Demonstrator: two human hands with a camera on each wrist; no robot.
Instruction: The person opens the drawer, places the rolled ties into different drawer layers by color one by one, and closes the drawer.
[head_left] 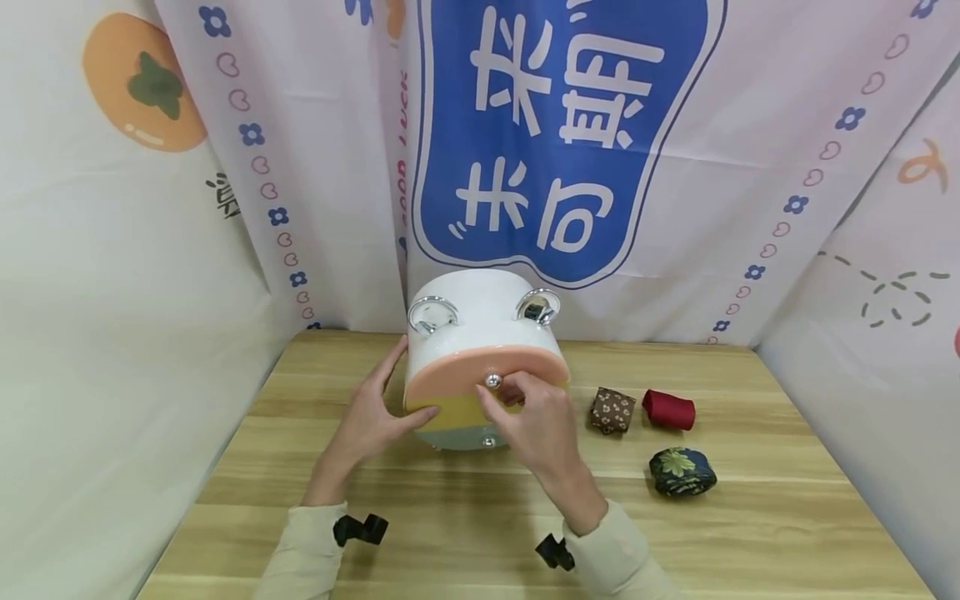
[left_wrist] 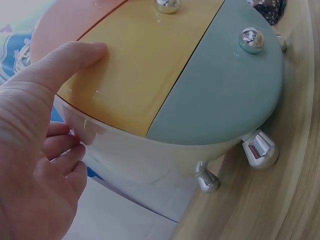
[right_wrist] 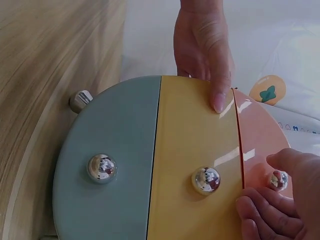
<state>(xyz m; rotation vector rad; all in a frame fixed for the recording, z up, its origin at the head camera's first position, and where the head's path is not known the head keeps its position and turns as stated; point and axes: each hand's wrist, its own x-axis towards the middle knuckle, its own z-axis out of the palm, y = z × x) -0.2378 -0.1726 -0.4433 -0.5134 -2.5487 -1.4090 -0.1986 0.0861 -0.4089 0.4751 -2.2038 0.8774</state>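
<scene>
A white round-sided drawer cabinet [head_left: 480, 292] stands at the back of the table, with pink, yellow and teal drawer fronts. My right hand [head_left: 543, 421] is at the pink drawer's silver knob [right_wrist: 277, 180], thumb on one side and curled fingers on the other. Those fingers touch the front near the pink-yellow seam. My left hand [head_left: 371, 417] steadies the cabinet's left side. Its straight thumb rests on the yellow drawer [left_wrist: 145, 65], and its fingers lie along the white side wall. Silver knobs also show on the yellow and teal drawer [right_wrist: 112, 120].
Right of the cabinet lie a brown flowered cloth roll [head_left: 612, 411], a dark red roll [head_left: 669, 410] and a dark green leaf-patterned roll [head_left: 682, 472]. Two silver rings [head_left: 433, 315] stick up from the cabinet top. Printed cloth [head_left: 345, 208] surrounds the wooden table [head_left: 450, 533].
</scene>
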